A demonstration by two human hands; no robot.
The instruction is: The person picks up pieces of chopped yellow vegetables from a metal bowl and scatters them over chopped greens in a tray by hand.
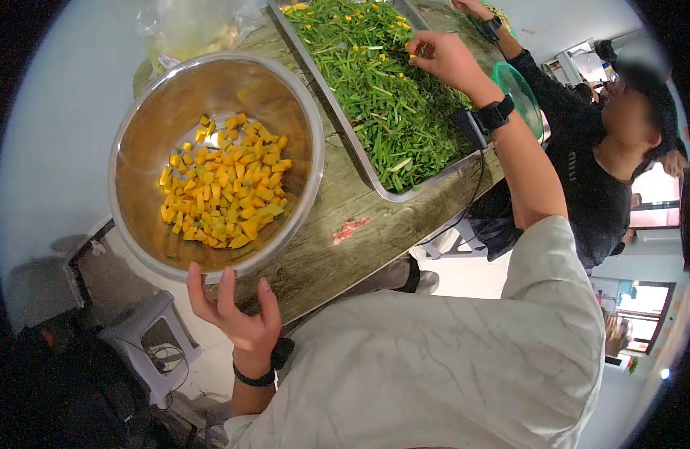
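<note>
My left hand [236, 314], its fingers spread, is at the near rim of a large steel bowl [317, 150] that holds diced orange-yellow pieces [229, 187]. My right hand [450, 63] is over a metal tray [331, 105] filled with chopped green stems [390, 97] and scattered yellow bits. Its thumb and index finger are pinched together, with a small yellow bit by the fingertips; whether it is gripped is too small to tell.
Small reddish scraps [351, 230] lie on the wooden table [307, 262]. A clear plastic bag [199, 26] is behind the bowl. Beyond the tray is a green-rimmed container [521, 93]. Across from it, a person in black [584, 165] reaches in. A grey stool [154, 337] stands below.
</note>
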